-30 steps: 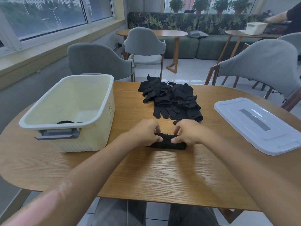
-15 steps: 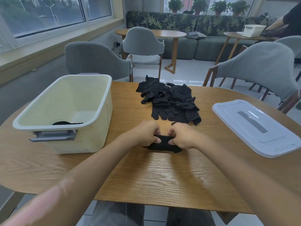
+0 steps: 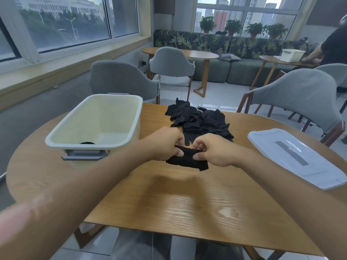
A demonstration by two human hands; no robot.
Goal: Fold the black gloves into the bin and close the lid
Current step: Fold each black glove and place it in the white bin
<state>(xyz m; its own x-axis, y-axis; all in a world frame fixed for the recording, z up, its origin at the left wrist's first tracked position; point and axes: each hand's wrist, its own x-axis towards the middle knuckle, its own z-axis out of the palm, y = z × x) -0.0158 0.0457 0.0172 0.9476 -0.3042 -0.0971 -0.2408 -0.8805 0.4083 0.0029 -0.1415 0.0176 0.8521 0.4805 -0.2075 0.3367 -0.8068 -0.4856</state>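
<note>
Folding one glove before binning.
Left hand (image 3: 165, 143) and right hand (image 3: 212, 150) pinch the folded glove (image 3: 187, 160) just above the near table (image 3: 169, 203); keep edges aligned, then carry left to the bin (image 3: 135, 121).

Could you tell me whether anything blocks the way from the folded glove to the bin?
Nothing visible does. Both hands, left and right, hold the glove; the open bin stands just left, its lid lying off right.
</note>
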